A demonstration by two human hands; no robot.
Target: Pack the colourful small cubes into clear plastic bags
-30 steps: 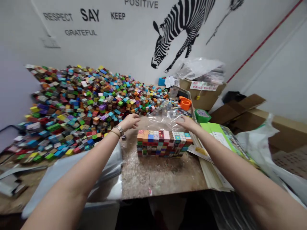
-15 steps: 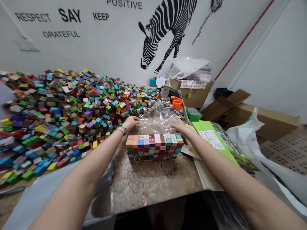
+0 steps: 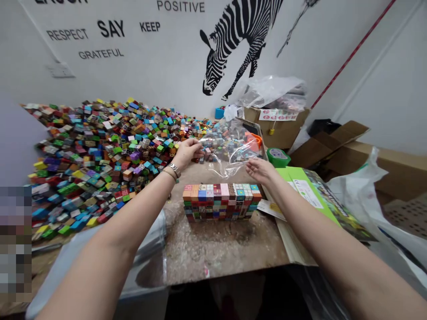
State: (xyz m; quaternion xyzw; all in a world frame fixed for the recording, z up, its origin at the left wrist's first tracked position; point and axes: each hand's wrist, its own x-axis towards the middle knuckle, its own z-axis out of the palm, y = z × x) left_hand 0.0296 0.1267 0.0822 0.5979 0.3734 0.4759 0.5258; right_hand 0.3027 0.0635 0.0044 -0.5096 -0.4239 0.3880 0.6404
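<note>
A clear plastic bag point(image 3: 224, 156) is stretched in the air between my two hands, just behind the block stack. My left hand point(image 3: 188, 152), with a watch and a bracelet on the wrist, pinches its left side. At the other side my right hand point(image 3: 260, 170) has its fingertips closed on the film. Below and nearer to me, a neat rectangular stack of colourful printed cubes point(image 3: 222, 202) stands on the worn brown table point(image 3: 227, 253), and neither hand touches it.
A big heap of loose cubes point(image 3: 110, 151) covers the left and back. Clear plastic sheets point(image 3: 150, 253) lie front left. On the right are green tape point(image 3: 278, 156), an orange tape ring point(image 3: 254, 140), green printed packaging point(image 3: 310, 191) and cardboard boxes point(image 3: 383, 171).
Both hands have risen away from the stack, lifting the plastic higher and opening it out. The cube stack stays in place on the table; the view has shifted slightly left.
</note>
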